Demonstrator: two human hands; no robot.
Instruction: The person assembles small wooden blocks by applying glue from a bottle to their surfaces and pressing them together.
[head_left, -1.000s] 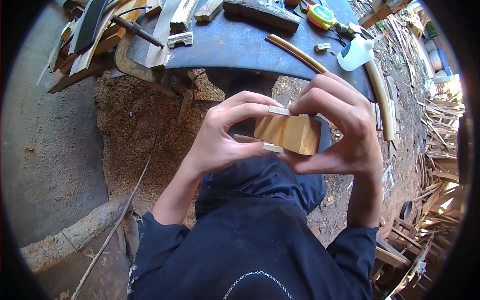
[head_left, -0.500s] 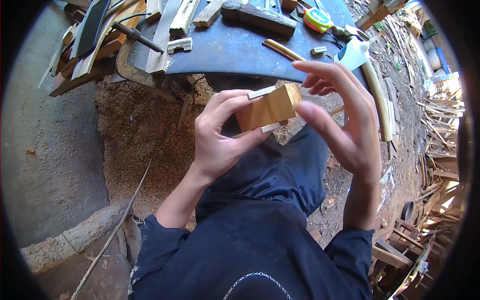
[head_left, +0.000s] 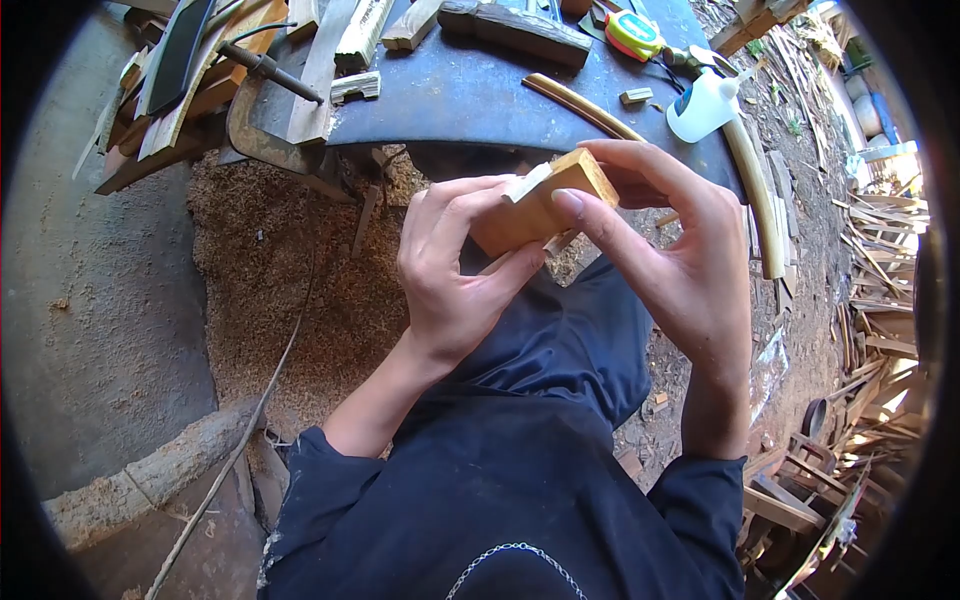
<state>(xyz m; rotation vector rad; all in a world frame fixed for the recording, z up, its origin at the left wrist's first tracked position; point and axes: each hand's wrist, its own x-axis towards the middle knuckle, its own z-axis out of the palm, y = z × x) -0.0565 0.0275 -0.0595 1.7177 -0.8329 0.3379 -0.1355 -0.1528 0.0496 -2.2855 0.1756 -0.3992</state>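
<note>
In front of my lap, a yellowish wooden block [head_left: 535, 212] is held up between both hands. A pale wood strip [head_left: 528, 183] lies along its upper side, and part of another shows at its lower edge. My left hand [head_left: 455, 245] is closed round the near-left part, with the fingers above and the thumb below. My right hand [head_left: 670, 215] grips the right end, its thumb on the face toward me and its fingers behind, partly hidden.
On the blue-grey table [head_left: 440, 105] ahead lie a dark wood block [head_left: 515, 33], a tape measure [head_left: 634, 36], a white glue bottle [head_left: 704, 106] and a curved wood strip [head_left: 580, 105]. A clamp [head_left: 265, 140] grips the table's left edge. Sawdust [head_left: 260, 270] covers the ground; a hammer handle [head_left: 757, 200] sticks out right.
My right hand has closed from an open pose onto the block's right end. The block has turned a little, its right end tilting upward.
</note>
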